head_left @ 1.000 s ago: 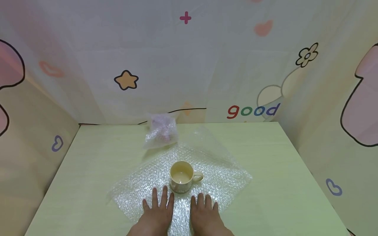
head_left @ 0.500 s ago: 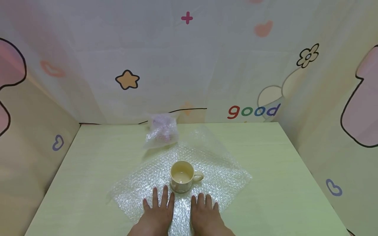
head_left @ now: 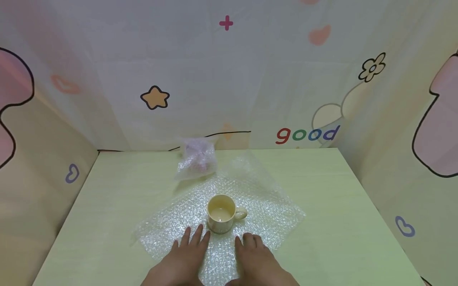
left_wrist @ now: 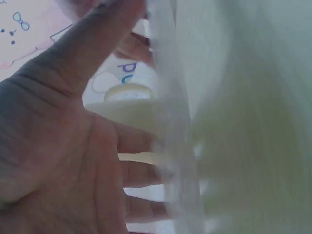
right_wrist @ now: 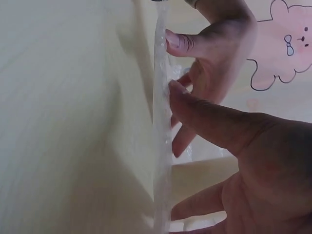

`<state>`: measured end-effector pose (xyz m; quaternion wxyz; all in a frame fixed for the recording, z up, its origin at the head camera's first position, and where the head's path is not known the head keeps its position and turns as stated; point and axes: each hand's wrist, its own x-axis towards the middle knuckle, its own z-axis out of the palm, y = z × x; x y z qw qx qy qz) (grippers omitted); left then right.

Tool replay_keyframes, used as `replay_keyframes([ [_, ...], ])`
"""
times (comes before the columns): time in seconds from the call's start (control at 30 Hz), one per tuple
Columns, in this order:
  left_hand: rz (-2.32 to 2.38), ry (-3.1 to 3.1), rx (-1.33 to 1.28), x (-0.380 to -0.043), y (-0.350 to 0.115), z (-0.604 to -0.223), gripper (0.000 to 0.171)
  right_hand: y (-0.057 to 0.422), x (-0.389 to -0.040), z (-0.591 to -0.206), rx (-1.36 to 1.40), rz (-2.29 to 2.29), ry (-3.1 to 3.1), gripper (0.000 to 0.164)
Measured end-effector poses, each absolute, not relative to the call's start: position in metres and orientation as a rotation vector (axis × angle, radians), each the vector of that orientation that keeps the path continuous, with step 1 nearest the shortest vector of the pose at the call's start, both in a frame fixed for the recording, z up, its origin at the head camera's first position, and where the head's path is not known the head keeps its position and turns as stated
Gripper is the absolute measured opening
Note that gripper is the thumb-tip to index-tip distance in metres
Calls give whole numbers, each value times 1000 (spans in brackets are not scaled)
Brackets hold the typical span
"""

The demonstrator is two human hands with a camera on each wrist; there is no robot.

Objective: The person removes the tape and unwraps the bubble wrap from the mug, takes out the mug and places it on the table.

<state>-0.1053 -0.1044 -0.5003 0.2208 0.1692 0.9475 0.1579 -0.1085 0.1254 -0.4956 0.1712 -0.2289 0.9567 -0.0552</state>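
Observation:
A cream mug [head_left: 221, 227] stands upright on a spread sheet of clear bubble wrap [head_left: 272, 214], its handle pointing right. My left hand [head_left: 182, 256] lies over the near part of the sheet, left of the mug, with its fingers extended and fingertips just short of the mug's base. To the right, my right hand [head_left: 255, 258] rests on the sheet with its fingers slightly bent. In the left wrist view the fingers reach the bubble wrap [left_wrist: 178, 146], seen nearly edge-on. The right wrist view shows thumb and fingertips of both hands touching that sheet [right_wrist: 162, 122].
Behind the mug, a pinkish bundle [head_left: 196, 159] wrapped in bubble wrap sits near the back of the pale table [head_left: 340, 222]. A printed curtain [head_left: 229, 79] encloses the back and both sides. The sheet's far corner [head_left: 247, 161] reaches toward the back edge.
Both wrists have swung outward, so the hands angle in toward the mug and the thumbs are drawn closer. The right fingers are more bent. Mug and bundle stay in place.

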Motion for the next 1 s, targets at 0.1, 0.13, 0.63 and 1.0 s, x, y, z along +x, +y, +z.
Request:
replay_keyframes([
  [0.1,536,2603,510,-106,-114,-496,142,133,-112,-492,-647,-285,2697,114],
  [0.13,569,2602,523,-106,-117,-495,141,136,-114,-490,-641,-336,2686,110],
  [0.63,614,2710,347,-109,-148,-478,144,187,-151,-458,-501,-901,2527,71],
  [1.0,499,2707,220,-94,-147,-488,150,197,-194,-443,-460,-861,2661,60],
])
